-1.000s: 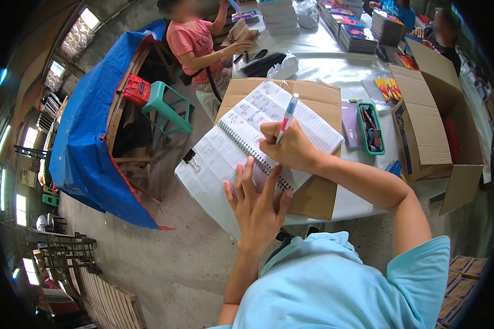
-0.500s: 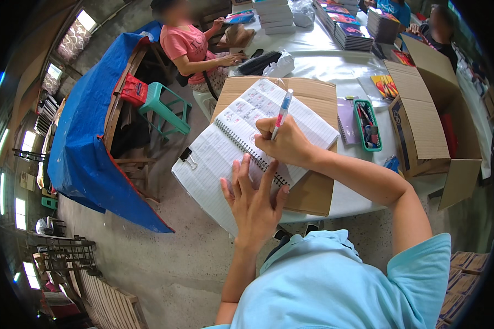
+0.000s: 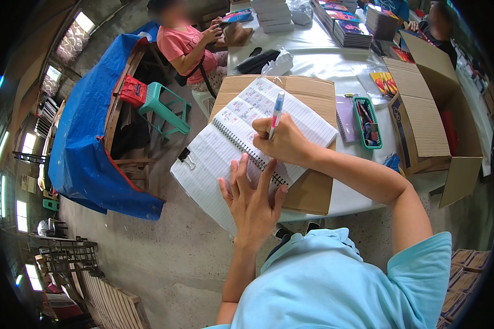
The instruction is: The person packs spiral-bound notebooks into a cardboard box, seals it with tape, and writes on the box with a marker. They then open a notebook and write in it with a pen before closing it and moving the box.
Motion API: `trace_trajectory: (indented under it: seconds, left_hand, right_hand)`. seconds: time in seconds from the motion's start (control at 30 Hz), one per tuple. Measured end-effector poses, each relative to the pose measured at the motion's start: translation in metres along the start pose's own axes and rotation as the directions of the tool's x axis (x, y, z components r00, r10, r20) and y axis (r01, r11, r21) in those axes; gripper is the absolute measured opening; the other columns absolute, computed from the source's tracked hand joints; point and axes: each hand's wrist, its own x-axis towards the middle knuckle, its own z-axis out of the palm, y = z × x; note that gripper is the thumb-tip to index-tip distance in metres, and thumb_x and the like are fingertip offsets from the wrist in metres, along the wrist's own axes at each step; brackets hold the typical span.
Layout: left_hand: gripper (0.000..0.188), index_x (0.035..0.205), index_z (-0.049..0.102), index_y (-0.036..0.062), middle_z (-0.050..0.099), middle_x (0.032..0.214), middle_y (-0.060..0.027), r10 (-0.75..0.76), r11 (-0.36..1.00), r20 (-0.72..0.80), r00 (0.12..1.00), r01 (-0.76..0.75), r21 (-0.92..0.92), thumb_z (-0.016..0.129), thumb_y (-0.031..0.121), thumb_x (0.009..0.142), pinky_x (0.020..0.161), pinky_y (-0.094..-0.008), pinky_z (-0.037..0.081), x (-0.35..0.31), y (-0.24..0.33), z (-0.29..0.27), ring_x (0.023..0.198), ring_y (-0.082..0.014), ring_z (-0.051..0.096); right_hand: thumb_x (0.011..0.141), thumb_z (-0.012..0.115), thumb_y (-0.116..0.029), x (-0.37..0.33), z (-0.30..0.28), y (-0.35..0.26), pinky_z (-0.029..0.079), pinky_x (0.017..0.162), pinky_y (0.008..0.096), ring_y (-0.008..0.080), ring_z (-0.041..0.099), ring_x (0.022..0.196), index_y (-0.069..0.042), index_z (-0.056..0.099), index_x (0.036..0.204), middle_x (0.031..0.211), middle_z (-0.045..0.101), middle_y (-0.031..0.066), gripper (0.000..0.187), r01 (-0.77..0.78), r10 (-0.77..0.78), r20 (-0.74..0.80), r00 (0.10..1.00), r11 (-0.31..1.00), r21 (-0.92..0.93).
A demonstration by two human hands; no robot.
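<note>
A spiral notebook (image 3: 203,164) with lined pages lies open and slanted on a flat piece of cardboard (image 3: 307,192). Small drawings or notes fill the upper part of its right page. My right hand (image 3: 282,140) grips a white and blue pen (image 3: 278,107) with a pink band, its tip hidden behind the fingers over that page. Flat across the lower left page and the coil rests my left hand (image 3: 252,203), fingers spread. A black binder clip (image 3: 186,157) holds the left page's outer edge.
Right of the notebook are a purple notepad (image 3: 347,120) and a green basket (image 3: 368,123) of pens. Beyond stands an open cardboard box (image 3: 422,120). Book stacks (image 3: 351,33) fill the table's far side. A person in pink (image 3: 186,49) sits at the far left, near a green stool (image 3: 167,109).
My right hand stays on the page, and the pen stands slightly more upright. My left hand keeps its place. The person in pink has raised a hand from the table toward a colourful book.
</note>
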Motion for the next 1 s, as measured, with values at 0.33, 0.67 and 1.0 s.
trace_trajectory:
  seconds: [0.33, 0.67, 1.0]
  left_hand:
    - [0.046, 0.130, 0.052, 0.0253, 0.029, 0.141, -0.0156, -0.008, 1.000, 0.006, 1.000, 0.008, 0.000, 0.042, 0.050, 0.092, 0.106, -0.0606, 0.009, 0.0003, 0.0006, -0.0006, 0.133, -0.0385, 0.025]
    - [0.046, 0.130, 0.052, 0.0261, 0.029, 0.141, -0.0156, -0.004, 1.000, -0.004, 1.000, 0.004, 0.006, 0.044, 0.049, 0.091, 0.106, -0.0601, 0.009, 0.0004, 0.0002, -0.0008, 0.133, -0.0387, 0.025]
    - [0.046, 0.130, 0.052, 0.0262, 0.029, 0.141, -0.0151, -0.008, 1.000, 0.004, 1.000, 0.008, 0.015, 0.043, 0.050, 0.092, 0.106, -0.0604, 0.009, 0.0003, 0.0003, 0.0005, 0.133, -0.0386, 0.025]
  right_hand:
    - [0.072, 0.060, 0.001, -0.0001, -0.0020, -0.0003, 0.033, 0.045, 0.0312, 0.0120, 0.034, 0.048, 0.000, 0.036, 0.059, 0.049, 0.038, 0.0073, 0.027, 0.030, -0.030, 0.006, 1.000, 1.000, -0.009]
    - [0.073, 0.060, 0.001, 0.0014, -0.0059, 0.0043, 0.033, 0.046, 0.0304, 0.0113, 0.034, 0.048, 0.000, 0.036, 0.059, 0.049, 0.038, 0.0077, 0.028, -0.018, 0.017, -0.055, 0.998, 1.000, -0.014]
    - [0.073, 0.060, 0.001, 0.0013, -0.0029, 0.0033, 0.034, 0.045, 0.0314, 0.0128, 0.033, 0.047, 0.001, 0.036, 0.058, 0.048, 0.038, 0.0080, 0.028, -0.029, 0.028, -0.042, 0.999, 1.000, -0.012]
